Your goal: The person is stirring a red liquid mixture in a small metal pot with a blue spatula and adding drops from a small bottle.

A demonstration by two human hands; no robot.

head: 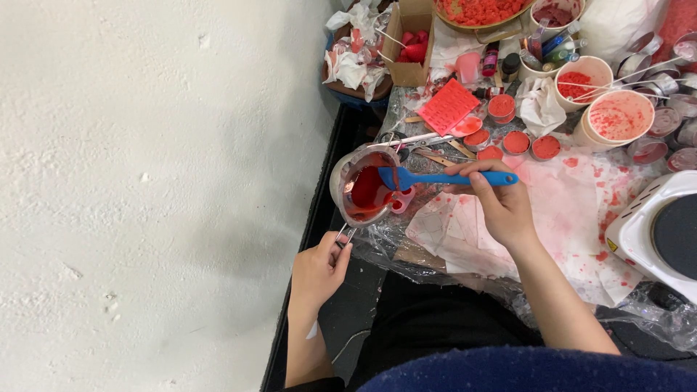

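Note:
My left hand [319, 270] grips the wire handle of a small metal pot [348, 178] that is tilted and holds red liquid. My right hand [497, 203] holds a blue spatula [450, 177] by its handle, with the blade inside the pot at the rim. Red liquid runs over the pot's lip toward a small round container [401, 200] just beneath it, mostly hidden by the pot and spatula.
Several small round tins of red wax [517, 142] sit beyond the spatula. A red silicone mat [448, 106], paper cups [619, 117] with red bits, a cardboard box [409, 43] and a white hot plate [657, 232] surround stained paper on the table. A white wall is at left.

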